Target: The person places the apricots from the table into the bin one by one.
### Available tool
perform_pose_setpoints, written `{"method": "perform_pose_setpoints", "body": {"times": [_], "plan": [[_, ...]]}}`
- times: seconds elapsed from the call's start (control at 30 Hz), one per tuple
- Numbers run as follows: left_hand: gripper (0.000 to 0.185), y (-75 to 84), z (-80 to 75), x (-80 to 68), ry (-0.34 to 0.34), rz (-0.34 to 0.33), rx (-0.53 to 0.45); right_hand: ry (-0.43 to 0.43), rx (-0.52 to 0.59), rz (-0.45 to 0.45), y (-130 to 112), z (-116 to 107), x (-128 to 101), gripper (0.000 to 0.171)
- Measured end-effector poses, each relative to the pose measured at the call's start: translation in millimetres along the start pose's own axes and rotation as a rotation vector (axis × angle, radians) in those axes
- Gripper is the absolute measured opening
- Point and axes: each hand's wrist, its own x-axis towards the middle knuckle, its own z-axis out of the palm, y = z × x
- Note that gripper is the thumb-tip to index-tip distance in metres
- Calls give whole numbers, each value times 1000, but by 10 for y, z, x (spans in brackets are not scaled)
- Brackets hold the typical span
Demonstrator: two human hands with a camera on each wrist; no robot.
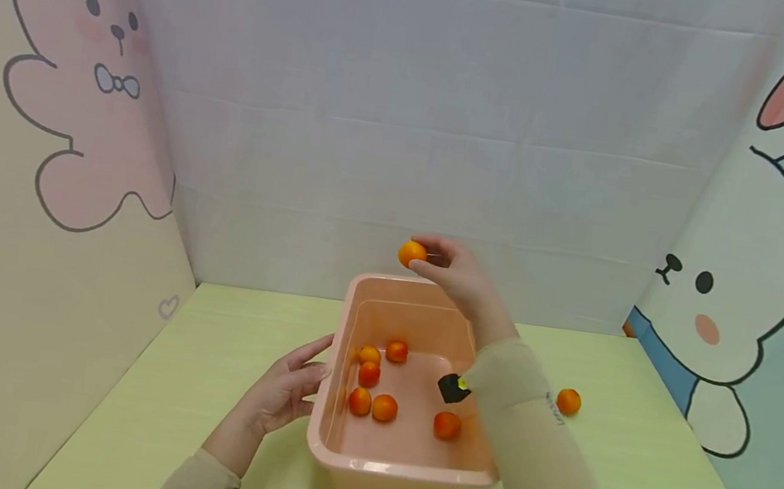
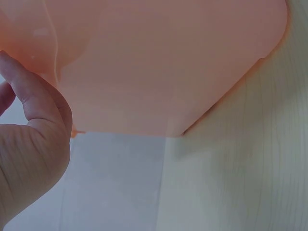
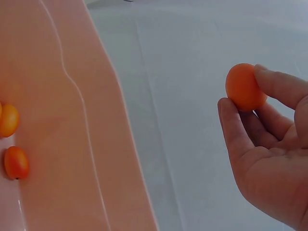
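Between right-hand grip's fingertips (above the basin): orange fruit.

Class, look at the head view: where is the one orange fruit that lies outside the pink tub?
The loose orange fruit lies on the green table, right of the pink tub, just beyond the right sleeve.

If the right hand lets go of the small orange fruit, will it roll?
Probably. The small orange fruit looks round and smooth, so it would likely roll. The right hand pinches it with fingertips alone, suggesting it is light. The pink tub walls would likely contain it.
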Motion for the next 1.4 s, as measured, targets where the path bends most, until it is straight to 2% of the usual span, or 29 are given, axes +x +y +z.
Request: {"method": "perform_pose_setpoints", "body": {"times": [0.4, 0.63, 0.77, 1.0, 1.2, 1.4], "plan": [[65, 6, 0, -9, -14, 8, -1, -112, -2, 156, 337, 266, 126, 45], [66, 6, 18, -7, -16, 3, -5, -125, 4, 249, 508, 321, 107, 44], [66, 2, 21, -9, -15, 4, -5, -151, -31, 255, 590, 329, 100, 41], [65, 1, 21, -8, -7, 11, 0, -246, -215, 234, 715, 328, 103, 36], [65, -4, 23, -8, -10, 8, -9, -314, -242, 281, 782, 355, 109, 37], [64, -12, 13, -10, -15, 12, -13, -338, -242, 321, 785, 376, 93, 40]]}}
